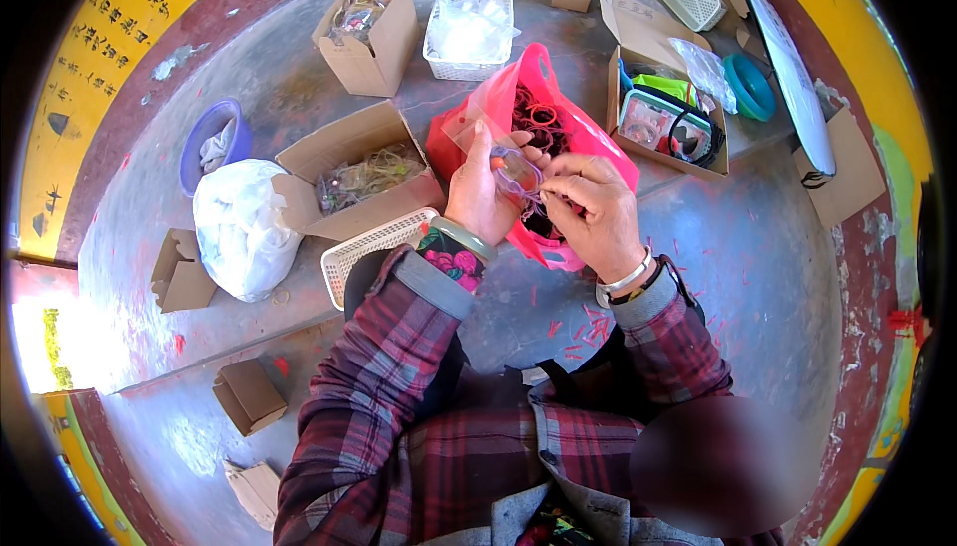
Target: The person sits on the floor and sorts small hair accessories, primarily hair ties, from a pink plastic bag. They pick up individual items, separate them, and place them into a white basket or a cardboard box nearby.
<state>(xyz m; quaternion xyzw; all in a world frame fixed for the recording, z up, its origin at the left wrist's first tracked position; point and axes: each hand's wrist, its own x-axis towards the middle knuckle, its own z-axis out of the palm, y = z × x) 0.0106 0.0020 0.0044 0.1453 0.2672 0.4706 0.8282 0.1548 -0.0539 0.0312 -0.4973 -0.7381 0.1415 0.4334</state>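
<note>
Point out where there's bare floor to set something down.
Floor right of the red bag, below the open box, looks mostly bare, bar red scraps. There's room between the purple basin and tall box. Crowded: left of the bag, with carton, white basket and white bag; and at the bag, around left hand and right hand.

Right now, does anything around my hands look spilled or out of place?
Yes: thin red scraps lie loose on the grey floor, near the pink bag and your right sleeve. They look odd because they're scattered, not contained.
</note>
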